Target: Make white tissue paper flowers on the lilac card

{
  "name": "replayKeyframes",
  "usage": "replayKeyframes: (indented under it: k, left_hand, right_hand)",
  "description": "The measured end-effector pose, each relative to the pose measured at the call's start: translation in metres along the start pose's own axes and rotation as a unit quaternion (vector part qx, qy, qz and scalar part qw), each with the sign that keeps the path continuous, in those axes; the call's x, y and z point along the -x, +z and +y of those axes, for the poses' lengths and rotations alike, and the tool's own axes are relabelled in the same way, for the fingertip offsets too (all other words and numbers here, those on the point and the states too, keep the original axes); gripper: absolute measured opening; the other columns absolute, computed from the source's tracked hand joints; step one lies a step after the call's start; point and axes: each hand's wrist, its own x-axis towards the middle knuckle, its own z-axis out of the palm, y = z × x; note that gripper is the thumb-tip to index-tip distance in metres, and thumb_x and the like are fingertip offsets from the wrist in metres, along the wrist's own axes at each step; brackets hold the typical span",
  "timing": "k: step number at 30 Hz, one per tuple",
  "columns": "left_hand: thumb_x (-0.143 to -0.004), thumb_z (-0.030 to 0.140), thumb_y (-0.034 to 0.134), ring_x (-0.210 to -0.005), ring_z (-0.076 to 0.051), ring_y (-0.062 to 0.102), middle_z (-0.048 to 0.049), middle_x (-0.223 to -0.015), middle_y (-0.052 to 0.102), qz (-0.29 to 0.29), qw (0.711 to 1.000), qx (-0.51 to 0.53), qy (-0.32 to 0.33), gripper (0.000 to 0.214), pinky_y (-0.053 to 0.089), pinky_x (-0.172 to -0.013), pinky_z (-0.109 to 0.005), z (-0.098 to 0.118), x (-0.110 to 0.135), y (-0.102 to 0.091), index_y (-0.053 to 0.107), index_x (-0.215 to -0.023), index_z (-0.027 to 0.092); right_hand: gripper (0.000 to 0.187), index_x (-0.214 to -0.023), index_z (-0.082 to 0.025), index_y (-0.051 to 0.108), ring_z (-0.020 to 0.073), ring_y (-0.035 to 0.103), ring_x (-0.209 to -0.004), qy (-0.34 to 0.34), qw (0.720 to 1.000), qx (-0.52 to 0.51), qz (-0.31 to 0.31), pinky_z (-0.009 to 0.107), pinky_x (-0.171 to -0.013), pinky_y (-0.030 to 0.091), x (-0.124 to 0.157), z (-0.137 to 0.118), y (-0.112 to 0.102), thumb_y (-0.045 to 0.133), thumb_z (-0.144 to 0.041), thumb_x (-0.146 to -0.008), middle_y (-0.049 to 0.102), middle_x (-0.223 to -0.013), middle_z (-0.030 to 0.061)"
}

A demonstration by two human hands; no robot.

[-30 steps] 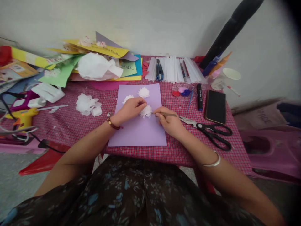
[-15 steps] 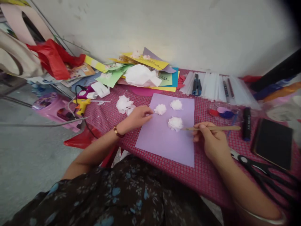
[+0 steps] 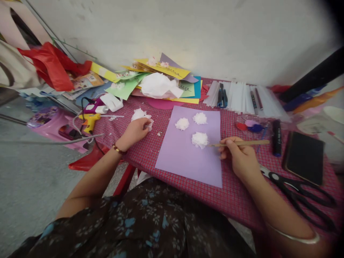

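Observation:
A lilac sheet of paper (image 3: 185, 163) bears three fluffy white tissue-paper tufts: one at its left (image 3: 182, 124), one farther back (image 3: 200, 118) and one nearest me (image 3: 200, 139). My right hand (image 3: 240, 156) pinches a thin wooden stick (image 3: 249, 142), its tip beside the nearest tuft's right edge. Left of the sheet, my left hand (image 3: 135, 132) has its fingers curled in against a small heap of torn white tissue paper (image 3: 140, 114). Its fingertips are partly hidden, with white tissue around them.
Behind lie a stack of coloured cards (image 3: 163, 68), crumpled white paper (image 3: 159, 86) and clear glue sticks (image 3: 238, 94). A yellow glue gun (image 3: 90, 122) with a cable is at left. Large scissors (image 3: 295, 186), a black marker (image 3: 276, 138) and a dark flat rectangular object (image 3: 305, 157) are at right.
My left hand has moved left, off the lilac sheet's edge to the torn tissue heap, and its fingers have curled in. The right hand still holds the stick beside the nearest tuft.

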Motion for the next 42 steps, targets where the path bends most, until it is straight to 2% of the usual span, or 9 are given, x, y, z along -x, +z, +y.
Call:
replayKeyframes:
  k: [3,6,9,11,16,21,31,37,42]
  left_hand:
    - [-0.084,0.025,0.051,-0.070,-0.018,0.059,-0.0056,-0.080,0.070,0.004,1.000,0.000,-0.017,0.017,0.044,-0.068,-0.031,-0.004,-0.004,-0.002,0.067,-0.085,0.018]
    - [-0.085,0.027,0.054,-0.078,-0.018,0.060,-0.0051,-0.086,0.070,0.047,0.999,0.014,-0.010,0.013,0.046,-0.074,-0.032,0.000,-0.007,-0.011,0.063,-0.083,0.019]
    - [-0.089,0.027,0.053,-0.106,-0.023,0.055,-0.0051,-0.110,0.065,0.121,0.987,-0.080,0.072,0.012,0.041,-0.101,-0.042,0.023,-0.009,-0.021,0.061,-0.084,0.020]
    - [-0.091,0.029,0.053,-0.110,-0.025,0.053,-0.0042,-0.112,0.062,0.149,0.977,-0.105,0.110,0.013,0.039,-0.103,-0.044,0.049,-0.009,-0.026,0.061,-0.085,0.021]
    - [-0.089,0.024,0.050,-0.078,-0.018,0.058,-0.0039,-0.081,0.065,-0.002,0.980,0.004,0.200,0.015,0.043,-0.072,-0.032,0.117,-0.016,-0.015,0.063,-0.083,0.019]
    - [-0.081,0.022,0.055,-0.064,-0.013,0.058,-0.0007,-0.071,0.068,-0.151,0.957,0.118,0.220,0.013,0.039,-0.061,-0.026,0.150,-0.041,0.007,0.067,-0.078,0.017]
    - [-0.079,0.019,0.053,-0.063,-0.012,0.059,-0.0023,-0.073,0.070,-0.194,0.947,0.183,0.179,0.020,0.041,-0.058,-0.023,0.143,-0.059,0.030,0.072,-0.084,0.015]
    - [-0.086,0.016,0.047,-0.076,-0.019,0.064,-0.0081,-0.089,0.072,-0.113,0.977,-0.069,0.166,0.028,0.043,-0.067,-0.030,0.132,-0.056,0.020,0.072,-0.099,0.017]
    - [-0.091,0.012,0.040,-0.086,-0.032,0.066,-0.0175,-0.091,0.068,-0.099,0.941,-0.299,0.126,0.030,0.043,-0.063,-0.035,0.129,-0.046,0.017,0.070,-0.091,0.012]
  right_hand:
    - [0.025,-0.081,-0.019,0.065,0.0119,0.056,-0.046,-0.005,1.000,0.010,-0.007,0.026,-0.048,0.046,0.000,-0.001,0.001,0.061,-0.044,-0.087,0.064,-0.063,0.0005]
    - [0.026,-0.080,-0.019,0.063,0.0122,0.055,-0.047,-0.006,0.999,0.014,-0.044,0.026,-0.047,0.044,0.002,-0.003,0.002,0.059,-0.044,-0.087,0.064,-0.061,0.0004]
    - [0.026,-0.078,-0.019,0.060,0.0120,0.054,-0.048,0.000,0.997,0.019,-0.080,0.025,-0.048,0.044,0.002,-0.003,0.003,0.057,-0.043,-0.087,0.061,-0.060,-0.0009]
    - [0.024,-0.077,-0.019,0.058,0.0116,0.054,-0.050,-0.010,0.995,0.027,-0.095,0.025,-0.049,0.043,0.003,-0.002,0.005,0.056,-0.040,-0.088,0.059,-0.061,-0.0013]
    - [0.020,-0.083,-0.019,0.058,0.0111,0.052,-0.053,-0.064,0.991,0.049,-0.107,0.025,-0.051,0.041,0.007,0.000,0.007,0.050,-0.034,-0.093,0.060,-0.068,-0.0007]
    - [0.021,-0.083,-0.019,0.058,0.0129,0.054,-0.061,-0.117,0.983,0.102,-0.096,0.027,-0.057,0.042,0.007,0.000,0.007,0.047,-0.031,-0.096,0.060,-0.075,0.0014]
    - [0.018,-0.094,-0.019,0.062,0.0164,0.059,-0.074,-0.192,0.956,0.185,-0.120,0.030,-0.069,0.045,0.008,0.002,0.007,0.045,-0.025,-0.097,0.061,-0.079,0.0022]
    - [0.017,-0.093,-0.019,0.059,0.0159,0.059,-0.070,-0.217,0.944,0.217,-0.116,0.030,-0.069,0.045,0.012,-0.003,0.008,0.043,-0.020,-0.097,0.060,-0.075,0.0016]
    - [0.015,-0.093,-0.020,0.056,0.0130,0.054,-0.057,-0.171,0.957,0.204,-0.113,0.028,-0.061,0.043,0.012,-0.001,0.009,0.042,-0.023,-0.098,0.055,-0.064,-0.0030]
